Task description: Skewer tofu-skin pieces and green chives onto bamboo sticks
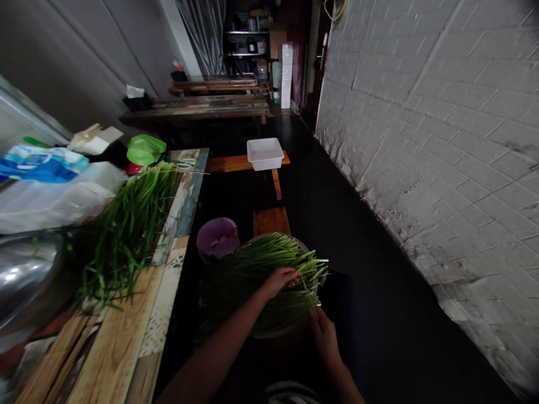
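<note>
A large heap of green garlic chives (256,280) fills a round basin (269,335), pale cut ends pointing right. Over the right part of the heap, my left hand (283,281) is closed, with thumb and fingers pinched together. My right hand (326,334) is closed at the basin's lower right edge, beside the stem ends. Between the two hands runs a thin tan strand (309,292), like a straw tie, pinched at both ends. Whether it passes under the chives is hidden.
Left, a patchwork wooden table (122,331) bears more chives (135,224), a metal bowl (29,280) and plastic packs. A purple basin (218,238) stands beside the heap. Ahead, a white tray (265,154) rests on a bench (227,164). A brick wall (442,140) borders the right.
</note>
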A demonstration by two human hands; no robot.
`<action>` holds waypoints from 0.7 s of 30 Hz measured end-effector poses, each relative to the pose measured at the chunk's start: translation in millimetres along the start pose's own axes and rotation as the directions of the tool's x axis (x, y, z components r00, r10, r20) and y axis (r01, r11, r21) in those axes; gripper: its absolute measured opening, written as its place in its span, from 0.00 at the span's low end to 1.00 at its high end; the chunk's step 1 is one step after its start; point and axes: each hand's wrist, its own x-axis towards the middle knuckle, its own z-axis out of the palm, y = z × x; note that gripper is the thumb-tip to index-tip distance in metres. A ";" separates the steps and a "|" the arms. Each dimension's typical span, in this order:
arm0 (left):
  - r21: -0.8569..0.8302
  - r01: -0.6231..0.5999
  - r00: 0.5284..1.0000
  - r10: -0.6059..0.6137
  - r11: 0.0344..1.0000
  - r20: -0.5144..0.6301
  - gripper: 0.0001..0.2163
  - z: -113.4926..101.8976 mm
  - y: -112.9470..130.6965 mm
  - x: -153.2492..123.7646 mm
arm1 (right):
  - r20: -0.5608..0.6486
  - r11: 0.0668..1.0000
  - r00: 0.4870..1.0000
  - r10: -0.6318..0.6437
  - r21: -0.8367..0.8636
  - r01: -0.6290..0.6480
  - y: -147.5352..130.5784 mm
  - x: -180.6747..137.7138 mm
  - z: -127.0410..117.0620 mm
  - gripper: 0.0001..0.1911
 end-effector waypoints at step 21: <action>-0.269 0.036 0.991 0.000 0.963 0.135 0.20 -12.5 11.2 -14.9 | -0.015 0.992 0.998 -0.057 -0.110 0.055 -0.8 -5.6 6.1 0.16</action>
